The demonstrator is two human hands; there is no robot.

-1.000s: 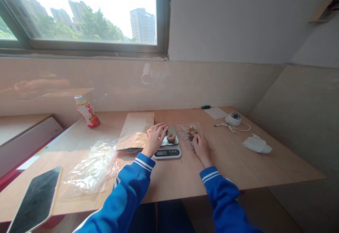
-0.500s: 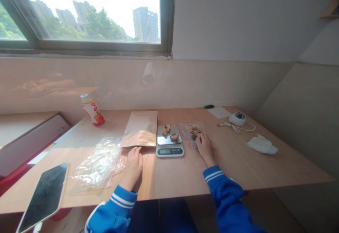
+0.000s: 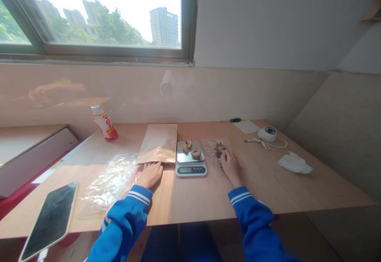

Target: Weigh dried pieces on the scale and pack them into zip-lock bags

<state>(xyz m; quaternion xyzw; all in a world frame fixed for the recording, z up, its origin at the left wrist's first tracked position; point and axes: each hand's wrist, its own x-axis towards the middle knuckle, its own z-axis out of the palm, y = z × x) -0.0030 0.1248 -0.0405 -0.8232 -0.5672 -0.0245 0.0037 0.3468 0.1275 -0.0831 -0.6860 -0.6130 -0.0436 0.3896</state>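
Note:
My left hand (image 3: 151, 173) reaches into the near opening of a flat brown kraft paper bag (image 3: 159, 143), so its fingertips are hidden. My right hand (image 3: 230, 164) rests at the near right edge of a clear zip bag (image 3: 212, 144) with brown dried pieces inside, its fingers closed on the plastic. Between the hands stands a kitchen scale (image 3: 191, 170). On its steel plate lie several brown dried slices (image 3: 195, 154). The scale's display is too small to read.
Clear plastic zip bags (image 3: 107, 182) lie at left, near a phone (image 3: 49, 220) at the table edge. A red-and-white bottle (image 3: 104, 125) stands behind. At right are a white round device with cable (image 3: 267, 134), crumpled white tissue (image 3: 294, 162), paper (image 3: 246, 126) and a green-handled tool (image 3: 235, 120).
My left hand has moved forward, its fingers going from the paper bag's lip to inside its opening. My right hand has stayed in place at the zip bag.

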